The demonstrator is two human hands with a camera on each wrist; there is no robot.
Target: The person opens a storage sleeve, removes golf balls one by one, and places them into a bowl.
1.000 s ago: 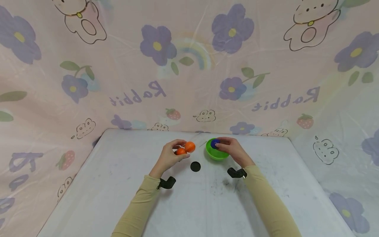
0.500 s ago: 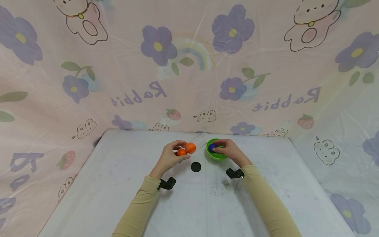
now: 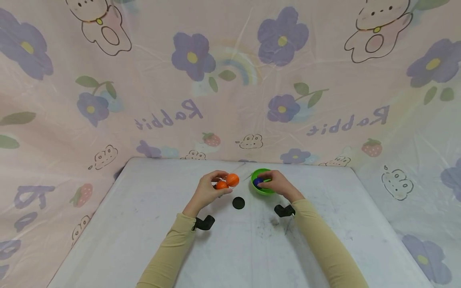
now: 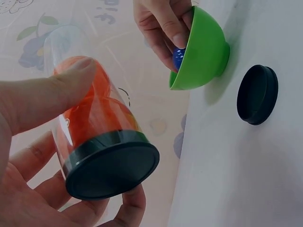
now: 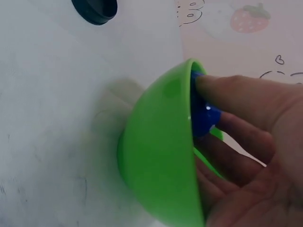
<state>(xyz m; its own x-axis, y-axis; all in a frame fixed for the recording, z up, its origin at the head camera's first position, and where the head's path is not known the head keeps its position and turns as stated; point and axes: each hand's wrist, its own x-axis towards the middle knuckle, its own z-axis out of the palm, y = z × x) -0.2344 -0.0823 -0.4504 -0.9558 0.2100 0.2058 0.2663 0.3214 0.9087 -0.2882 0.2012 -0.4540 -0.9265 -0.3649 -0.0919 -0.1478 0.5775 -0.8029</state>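
Note:
My left hand (image 3: 207,190) grips a clear plastic tube (image 4: 66,42), thumb on one side and fingers round the other. Two orange balls (image 4: 85,116) sit inside the tube, and a black cap (image 4: 113,165) covers the end that faces the left wrist camera. On the right, a green bowl (image 3: 264,193) stands upright on the table. My right hand (image 3: 282,186) reaches into it from the right, pinching a blue ball (image 5: 203,116) between thumb and fingers. That ball is just inside the bowl's rim, partly hidden by the wall in both wrist views.
A loose round black lid (image 3: 238,203) lies on the white table (image 3: 245,248), between the hands and a little nearer to me. Behind the table hangs a patterned cloth (image 3: 230,100), which also runs along both sides.
My right hand has moved slightly left and down, taking the blue ball from the bowl's far rim area lower into the bowl. The left hand and the tube have stayed nearly still.

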